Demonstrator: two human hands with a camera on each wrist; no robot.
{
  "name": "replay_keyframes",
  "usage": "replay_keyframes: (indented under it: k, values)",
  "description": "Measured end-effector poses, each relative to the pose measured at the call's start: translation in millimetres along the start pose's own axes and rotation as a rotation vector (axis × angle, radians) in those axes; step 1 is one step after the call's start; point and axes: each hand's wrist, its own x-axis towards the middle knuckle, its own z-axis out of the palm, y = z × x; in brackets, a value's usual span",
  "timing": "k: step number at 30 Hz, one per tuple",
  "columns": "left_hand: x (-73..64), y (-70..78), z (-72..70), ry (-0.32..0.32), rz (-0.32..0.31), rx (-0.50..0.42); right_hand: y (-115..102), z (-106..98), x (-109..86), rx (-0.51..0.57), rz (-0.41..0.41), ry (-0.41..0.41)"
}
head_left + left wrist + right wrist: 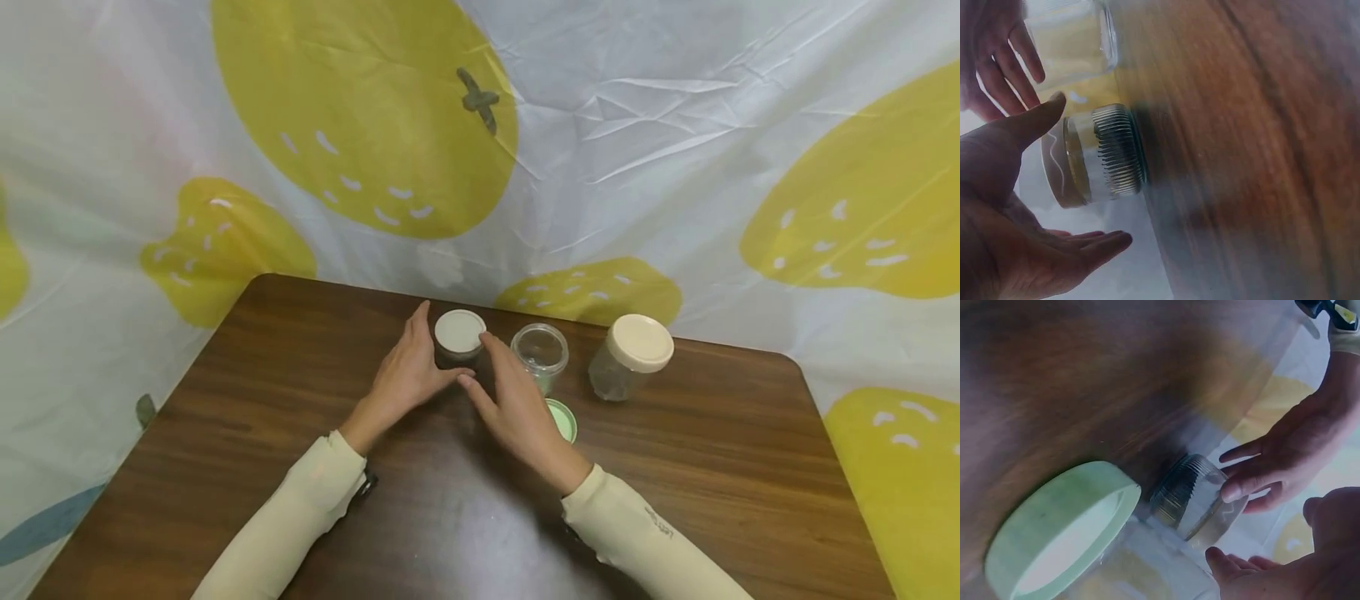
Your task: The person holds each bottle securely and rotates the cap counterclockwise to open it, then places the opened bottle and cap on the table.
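Note:
A small glass jar [1100, 156] with ribbed sides near its base stands upright at the table's far edge, topped by a white lid [460, 332]. My left hand [407, 371] reaches around its left side, thumb and fingers spread apart. On the other side is my right hand [517, 408], fingers extended toward the lid and thumb tip close to the left thumb. In the left wrist view a gap shows between the left fingers and the jar. Neither hand grips it.
Right of the small jar stands a clear, lidless jar [540, 350]. A pale green lid [1063, 531] is in front of it, partly behind my right hand in the head view. Farther right stands a larger jar [611, 375] with a cream lid. A fruit-print curtain [630, 150] hangs behind the wooden table [712, 467].

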Motion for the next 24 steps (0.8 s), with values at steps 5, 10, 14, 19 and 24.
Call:
replay_keyframes:
  k: [5,10,14,19,24]
  values:
    - [5.4,-7.2,2.8,-0.058,0.009,-0.019,-2,11,16.2,0.017,0.039,0.004]
    - [10.4,-14.5,6.9,-0.092,0.007,-0.038,-5,21,27.8,-0.005,0.095,-0.013]
    - [18.1,-25.6,16.2,-0.073,0.039,-0.003,-5,30,34.6,-0.015,0.133,0.0]
    - [25.0,-31.1,19.2,-0.045,0.076,0.006,-4,40,42.3,0.013,0.166,0.027]
    - [24.6,-25.0,11.7,-0.07,0.088,-0.08,-1,46,48.0,0.096,0.239,0.074]
